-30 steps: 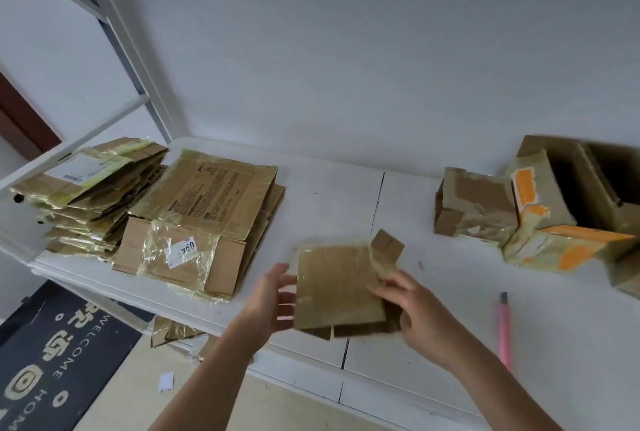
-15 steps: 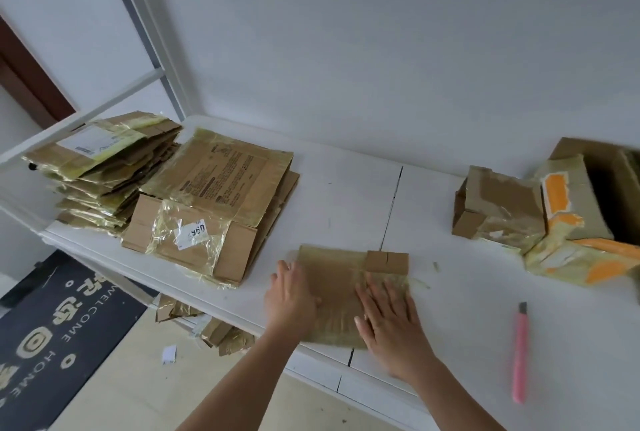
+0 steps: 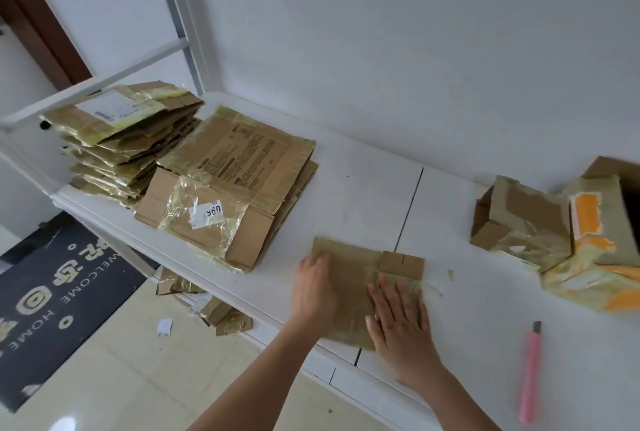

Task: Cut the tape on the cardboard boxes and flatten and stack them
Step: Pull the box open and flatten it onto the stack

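Note:
A small flattened cardboard box (image 3: pixel 349 278), covered in yellowish tape, lies on the white table (image 3: pixel 374 188) near its front edge. My left hand (image 3: pixel 313 292) presses flat on the box's left part. My right hand (image 3: pixel 398 316) presses on its right part with the fingers spread and straight. Two stacks of flattened boxes sit at the left: a front stack (image 3: pixel 239 181) and a taller one (image 3: pixel 121 139) behind it. A pink box cutter (image 3: pixel 530 371) lies on the table to the right of my right hand.
Several taped boxes still in shape (image 3: pixel 523 219) are piled at the right, some with orange tape (image 3: pixel 588 219). Cardboard scraps (image 3: pixel 221 313) lie on the floor under the table. A dark welcome mat (image 3: pixel 52 295) covers the floor at the left. A white wall stands behind the table.
One second ago both hands held the small box above the table. They laid it down and now press it flat; the view has tilted left.

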Demonstrator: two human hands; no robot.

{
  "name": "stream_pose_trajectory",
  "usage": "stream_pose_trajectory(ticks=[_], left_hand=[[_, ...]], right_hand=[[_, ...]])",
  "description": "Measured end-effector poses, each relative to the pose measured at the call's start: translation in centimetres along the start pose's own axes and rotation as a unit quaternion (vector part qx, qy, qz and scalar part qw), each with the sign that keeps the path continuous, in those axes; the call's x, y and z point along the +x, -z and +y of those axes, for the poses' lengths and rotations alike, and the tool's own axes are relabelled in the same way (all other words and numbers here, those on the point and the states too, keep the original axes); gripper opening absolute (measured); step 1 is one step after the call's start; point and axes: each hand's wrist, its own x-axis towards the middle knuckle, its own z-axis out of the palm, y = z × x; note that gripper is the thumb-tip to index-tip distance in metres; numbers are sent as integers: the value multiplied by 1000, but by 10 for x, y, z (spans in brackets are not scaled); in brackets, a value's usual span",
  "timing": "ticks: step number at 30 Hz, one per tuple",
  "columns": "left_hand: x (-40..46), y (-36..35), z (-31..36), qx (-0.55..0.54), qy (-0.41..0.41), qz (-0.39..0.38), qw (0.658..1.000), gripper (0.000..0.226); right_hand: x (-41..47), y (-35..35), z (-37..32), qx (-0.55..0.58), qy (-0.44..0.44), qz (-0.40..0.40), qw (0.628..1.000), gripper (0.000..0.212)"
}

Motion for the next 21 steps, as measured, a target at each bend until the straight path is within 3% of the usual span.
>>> stream_pose_trajectory(ticks=[2,8,10,12,14,17,21], left_hand=[[-1,6,5,-87,68,84,990,45],[-10,31,30,-123,96,79,985,16],[-14,48,33,-175,104,107,973,13],[-13,73,34,-252,115,146,950,16],[-10,101,32,-371,146,174,901,20],[-11,144,22,-493,171,201,829,21],[-7,192,-7,-570,162,218,776,19]], right_hand=[[1,-5,3,1,3,9,1000,56],[-4,9,9,76,34,17,996,59],[-12,29,3,166,49,81,982,59],[-18,52,-11,256,19,194,947,61],[-16,81,-35,355,-43,270,894,72],[-3,123,-83,494,-41,288,819,80],[22,154,-147,611,-46,314,726,68]])
